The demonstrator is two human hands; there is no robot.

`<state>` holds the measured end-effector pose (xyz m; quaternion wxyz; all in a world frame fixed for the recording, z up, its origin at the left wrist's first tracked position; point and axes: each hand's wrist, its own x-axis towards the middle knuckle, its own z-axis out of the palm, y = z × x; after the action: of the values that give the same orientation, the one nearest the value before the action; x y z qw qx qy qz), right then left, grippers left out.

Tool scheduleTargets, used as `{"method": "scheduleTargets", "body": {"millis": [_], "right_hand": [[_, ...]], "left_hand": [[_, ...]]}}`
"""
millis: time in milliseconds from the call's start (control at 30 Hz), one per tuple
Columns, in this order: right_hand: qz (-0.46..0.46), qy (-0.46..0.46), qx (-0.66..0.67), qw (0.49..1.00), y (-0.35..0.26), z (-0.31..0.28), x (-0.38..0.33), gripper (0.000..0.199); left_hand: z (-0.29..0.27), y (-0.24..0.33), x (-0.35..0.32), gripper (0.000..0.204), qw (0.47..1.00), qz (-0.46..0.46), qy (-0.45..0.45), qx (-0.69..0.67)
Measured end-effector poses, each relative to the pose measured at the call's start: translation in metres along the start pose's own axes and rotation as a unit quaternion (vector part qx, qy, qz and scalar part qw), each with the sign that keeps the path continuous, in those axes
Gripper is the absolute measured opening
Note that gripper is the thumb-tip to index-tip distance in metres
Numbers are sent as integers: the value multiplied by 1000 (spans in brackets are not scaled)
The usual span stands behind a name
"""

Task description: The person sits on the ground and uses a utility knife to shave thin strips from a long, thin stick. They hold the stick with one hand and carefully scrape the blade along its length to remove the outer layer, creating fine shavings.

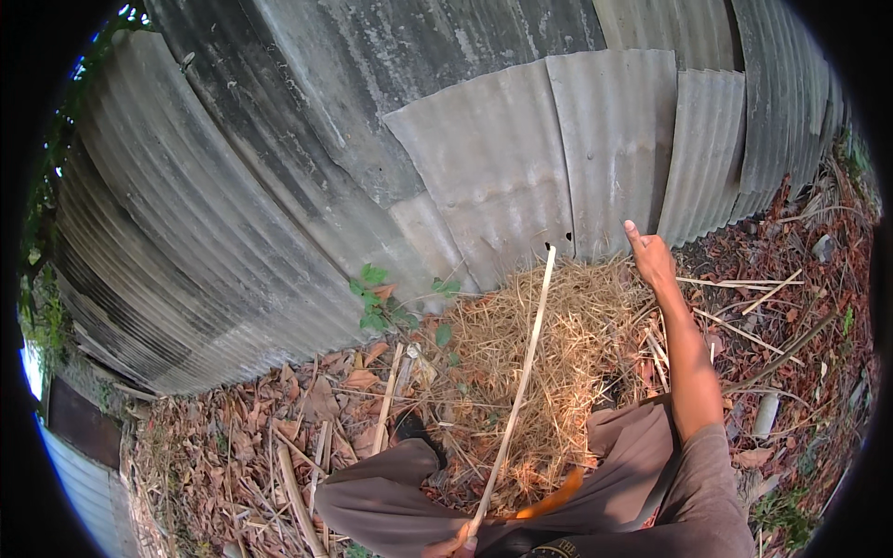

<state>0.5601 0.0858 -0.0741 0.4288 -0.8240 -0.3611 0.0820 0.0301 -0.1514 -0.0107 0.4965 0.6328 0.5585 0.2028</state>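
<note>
At the far left, a curved wall of grey corrugated metal sheets (279, 186) runs across the scene to the far right, with a small green-leafed plant (377, 298) growing at its foot. Near it, brown dry leaves and broken pale stalks (279, 418) cover the ground.

At the near lower edge, just left of centre, the person's left hand (456, 544) is closed around the lower end of a long, thin, pale wooden stick (516, 391). The stick slants up and away to the right from that hand, crossing over a heap of dry yellow straw (558, 344) that lies against the foot of the wall; its far tip shows just in front of the metal sheets. An orange piece (553, 498) shows near the hand, beside the person's brown trousers (409, 493); what it is cannot be told.

To the right, the right hand (651, 256) is stretched far out over the straw's right edge, fingers held loose with nothing in them, well apart from the stick and from the left hand. Farther right lie reddish dry leaves and scattered sticks (791, 307).
</note>
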Motion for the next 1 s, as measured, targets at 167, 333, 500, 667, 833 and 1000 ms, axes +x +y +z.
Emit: {"method": "scheduleTargets", "body": {"millis": [167, 333, 500, 667, 833, 1000], "right_hand": [[-106, -175, 167, 964, -63, 17, -57, 72], [-16, -376, 470, 799, -134, 20, -114, 46], [35, -279, 526, 803, -133, 17, -98, 34], [66, -244, 527, 812, -117, 24, -66, 34], [70, -265, 530, 803, -131, 37, -75, 37], [55, -234, 508, 827, -138, 30, -78, 41]], "left_hand": [[-1, 4, 52, 35, 992, 14, -35, -120], [11, 33, 103, 33, 960, 10, -119, -255], [36, 35, 135, 42, 948, 34, -179, -260], [44, 32, 134, 41, 950, 32, -203, -237], [55, 53, 160, 42, 943, 22, -164, -289], [50, 75, 189, 40, 938, 10, -176, -300]]}}
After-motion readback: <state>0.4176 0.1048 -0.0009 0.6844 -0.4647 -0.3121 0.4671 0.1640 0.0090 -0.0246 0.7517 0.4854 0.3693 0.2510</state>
